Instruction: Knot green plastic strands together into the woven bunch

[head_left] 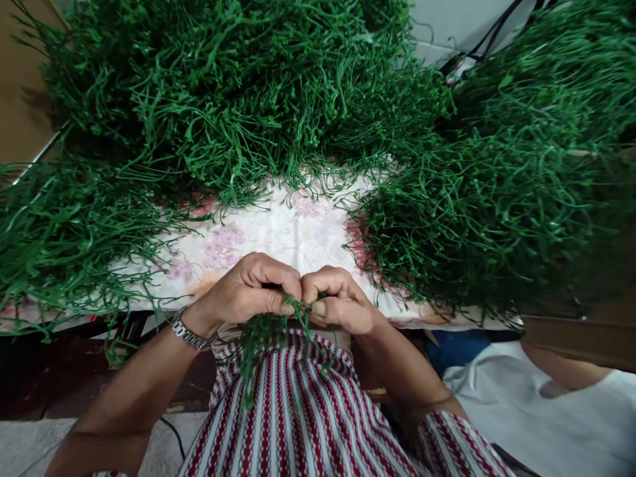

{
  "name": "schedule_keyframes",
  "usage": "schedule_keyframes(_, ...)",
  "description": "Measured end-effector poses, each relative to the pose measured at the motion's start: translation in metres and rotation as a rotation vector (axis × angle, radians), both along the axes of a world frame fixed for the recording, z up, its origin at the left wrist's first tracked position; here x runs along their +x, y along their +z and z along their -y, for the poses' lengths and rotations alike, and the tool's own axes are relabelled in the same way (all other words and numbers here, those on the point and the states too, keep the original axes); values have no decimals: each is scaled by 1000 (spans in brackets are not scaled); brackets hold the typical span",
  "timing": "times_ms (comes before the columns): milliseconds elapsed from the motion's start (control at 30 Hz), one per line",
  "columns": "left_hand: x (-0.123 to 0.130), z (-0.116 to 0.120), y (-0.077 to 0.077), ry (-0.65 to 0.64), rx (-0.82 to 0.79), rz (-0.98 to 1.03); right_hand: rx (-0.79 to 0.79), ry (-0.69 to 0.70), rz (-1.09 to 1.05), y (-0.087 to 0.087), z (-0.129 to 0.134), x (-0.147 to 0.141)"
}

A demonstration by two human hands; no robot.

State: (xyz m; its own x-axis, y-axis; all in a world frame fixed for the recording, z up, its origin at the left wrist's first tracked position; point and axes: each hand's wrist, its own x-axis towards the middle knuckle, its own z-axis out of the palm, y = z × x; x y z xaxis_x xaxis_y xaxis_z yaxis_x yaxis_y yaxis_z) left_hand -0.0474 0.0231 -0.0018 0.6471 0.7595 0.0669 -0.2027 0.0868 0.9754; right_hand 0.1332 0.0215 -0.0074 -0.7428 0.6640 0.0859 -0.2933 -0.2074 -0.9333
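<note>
The largest heap of green stems point(238, 86) fills the far side of the desk, ahead of both my hands. A second, right-hand heap point(517, 199) spreads beside it, and a smaller left-hand heap point(64, 232) trails thin ends over the near edge. Between them shows the desk's flowered cloth point(283, 232). At the lower right a brown panel point(581, 341) stands by the heap; I cannot tell whether it is a box. My left grip point(256, 291) and right grip point(342, 305) meet just over the near edge, thumbs and forefingers closed narrow on a small bunch point(256, 348). Its stems pass between my fingertips; the loose ends hang below, mostly under the left, before my striped garment. Smallest is the metal watch point(189, 331) on my left wrist.
</note>
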Motion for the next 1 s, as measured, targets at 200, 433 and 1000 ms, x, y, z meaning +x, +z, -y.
schedule_keyframes(200,6,4,-15,86,-251,152,-252,23,-203,-10,-1,-6)
schedule_keyframes(433,14,3,-20,233,-410,266,-405,-29,-320,-23,-3,-16)
schedule_keyframes(1000,17,5,-24,467,-316,309,-82,-288,-283,-18,-27,-5)
